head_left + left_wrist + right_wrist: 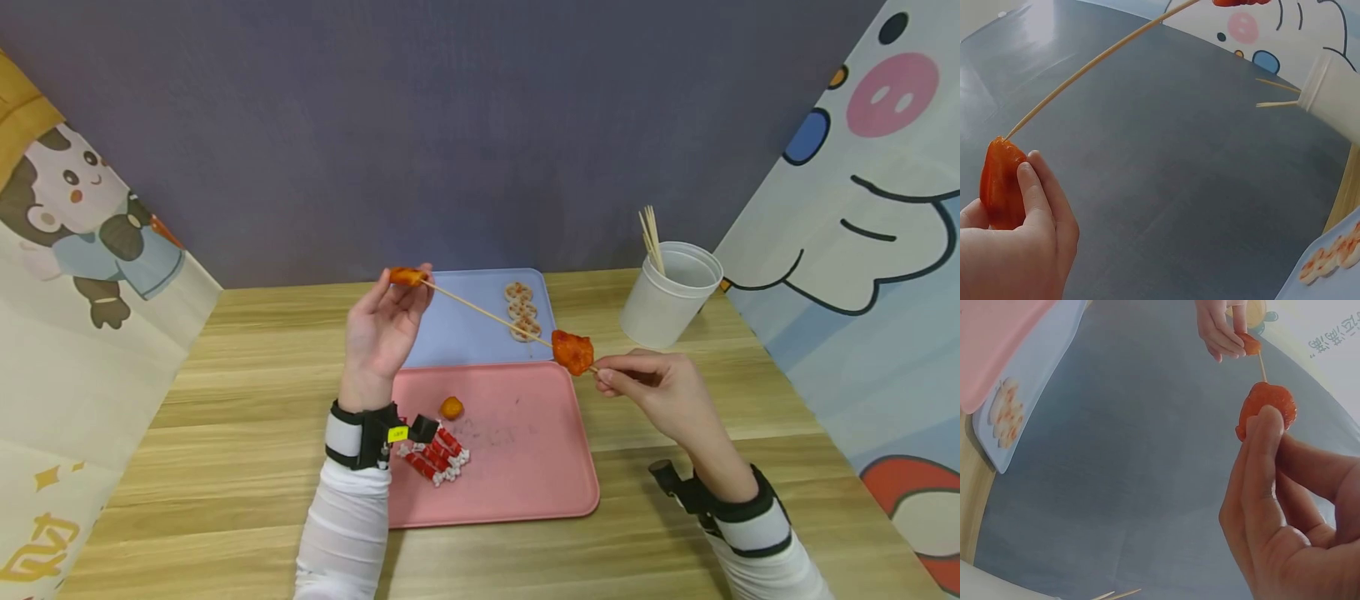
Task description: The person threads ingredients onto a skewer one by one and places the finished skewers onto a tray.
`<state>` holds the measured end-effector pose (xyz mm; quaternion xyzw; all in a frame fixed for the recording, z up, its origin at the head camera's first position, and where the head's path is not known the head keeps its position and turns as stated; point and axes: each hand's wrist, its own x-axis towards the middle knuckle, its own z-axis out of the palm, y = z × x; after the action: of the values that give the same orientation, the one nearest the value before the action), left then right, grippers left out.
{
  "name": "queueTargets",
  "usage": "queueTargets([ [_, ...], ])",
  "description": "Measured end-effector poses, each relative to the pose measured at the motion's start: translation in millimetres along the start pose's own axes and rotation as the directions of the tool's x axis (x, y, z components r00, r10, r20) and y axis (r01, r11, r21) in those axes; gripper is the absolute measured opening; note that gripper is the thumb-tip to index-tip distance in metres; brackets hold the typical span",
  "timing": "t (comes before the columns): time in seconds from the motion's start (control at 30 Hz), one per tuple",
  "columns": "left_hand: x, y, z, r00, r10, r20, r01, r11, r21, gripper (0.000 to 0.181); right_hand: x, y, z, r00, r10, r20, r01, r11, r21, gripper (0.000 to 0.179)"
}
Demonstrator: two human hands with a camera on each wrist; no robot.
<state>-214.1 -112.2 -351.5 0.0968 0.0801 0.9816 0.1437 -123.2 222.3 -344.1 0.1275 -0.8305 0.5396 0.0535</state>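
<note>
Between the thumb and fingers of my left hand (386, 333) is a long, glossy orange food piece (1002, 187). The tip of a thin bamboo skewer (487, 314) meets this piece at one end. At the skewer's other end my right hand (660, 387) pinches the stick with thumb and fingertips. Close by those fingertips, a lumpy red-orange glazed chunk (573, 352) is threaded on the skewer. The stick slants across the space above both trays, with its bare middle between the two pieces. In the right wrist view the fingers partly cover the chunk (1272, 397).
A pink tray (525, 492) holds an orange ball (452, 407) and several red rolls with white ends (438, 454). Behind it, a blue tray (465, 333) carries lotus root slices (522, 311) in a row. A white bucket (660, 308) with several skewers (651, 237) stands at right.
</note>
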Motion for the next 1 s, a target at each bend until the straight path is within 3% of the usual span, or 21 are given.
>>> queueTargets([
  [0.17,0.1,1.5,0.1,0.999,0.03,0.029,-0.03,0.999,0.027,0.028,-1.2,-1.2,-0.6,1.0,-0.015,-0.006,0.015,1.0,-0.004,0.015],
  [0.33,0.0,3.4,1.5,0.998,0.064,0.003,-0.064,0.997,0.033,0.026,-3.0,-4.9,-0.9,1.0,-0.01,-0.007,0.01,0.999,-0.034,0.015],
  [0.57,-0.3,2.5,2.7,0.998,0.059,0.014,-0.06,0.997,0.052,0.025,-3.6,-7.0,-0.5,1.0,0.011,-0.004,-0.011,1.0,-0.029,0.015],
  [0.8,-0.4,0.5,4.8,0.997,0.064,0.048,-0.07,0.988,0.138,0.025,-2.7,-5.9,-1.3,1.0,0.023,-0.002,-0.023,0.999,-0.044,0.016],
  [1.0,-0.3,2.9,0.7,0.993,0.11,0.052,-0.12,0.958,0.262,0.023,-1.3,-3.4,-2.4,0.999,0.049,0.007,-0.049,0.997,-0.053,0.017],
])
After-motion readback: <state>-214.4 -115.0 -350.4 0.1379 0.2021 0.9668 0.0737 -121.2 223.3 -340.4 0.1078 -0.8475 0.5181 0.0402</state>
